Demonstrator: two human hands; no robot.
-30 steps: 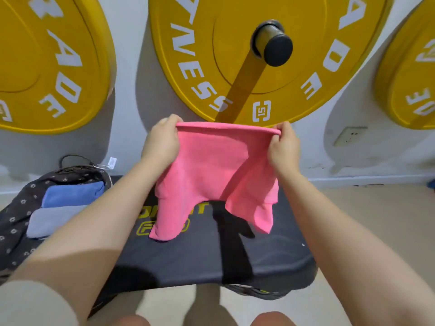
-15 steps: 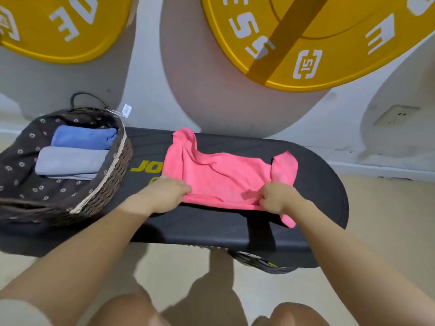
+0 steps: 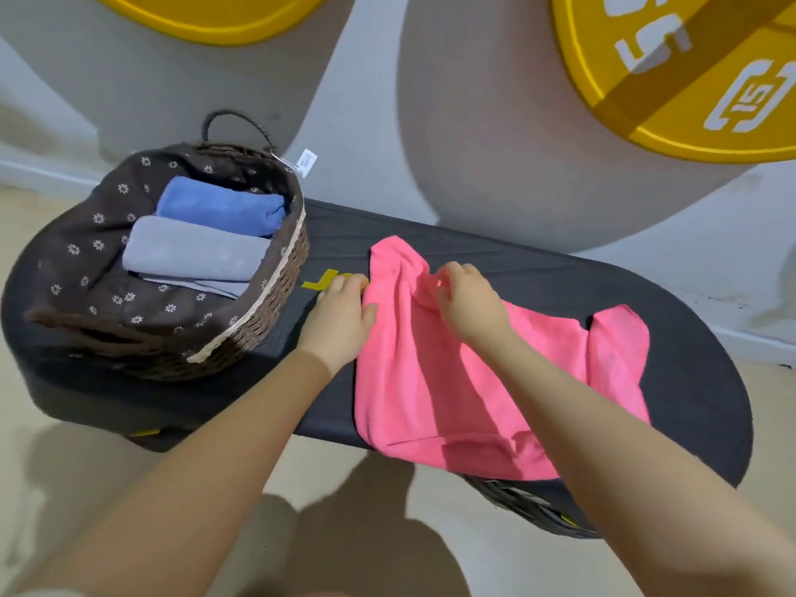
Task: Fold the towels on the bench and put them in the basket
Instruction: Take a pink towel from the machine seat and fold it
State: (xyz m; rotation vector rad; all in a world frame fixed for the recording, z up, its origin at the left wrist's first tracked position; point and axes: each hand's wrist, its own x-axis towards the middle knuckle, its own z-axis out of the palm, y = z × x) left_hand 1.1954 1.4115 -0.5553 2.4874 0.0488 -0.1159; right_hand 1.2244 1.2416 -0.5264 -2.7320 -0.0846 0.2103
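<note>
Two hands (image 3: 340, 321) (image 3: 469, 308) on soft pink towel (image 3: 430, 394), oval black bench (image 3: 689, 381).

You are standing in a gym or home workout room. Large yellow weight plates (image 3: 689, 75) hang on the pale wall (image 3: 474, 135) ahead of you, one marked with white lettering and a "15" badge. Below them sits a black padded bench (image 3: 538, 273) with yellow lettering on its top, the kind used for lifting. A wicker basket (image 3: 258, 329) with a flowered brown liner rests on the bench's left end. The floor (image 3: 766, 402) is plain beige, met by a white skirting board.
</note>
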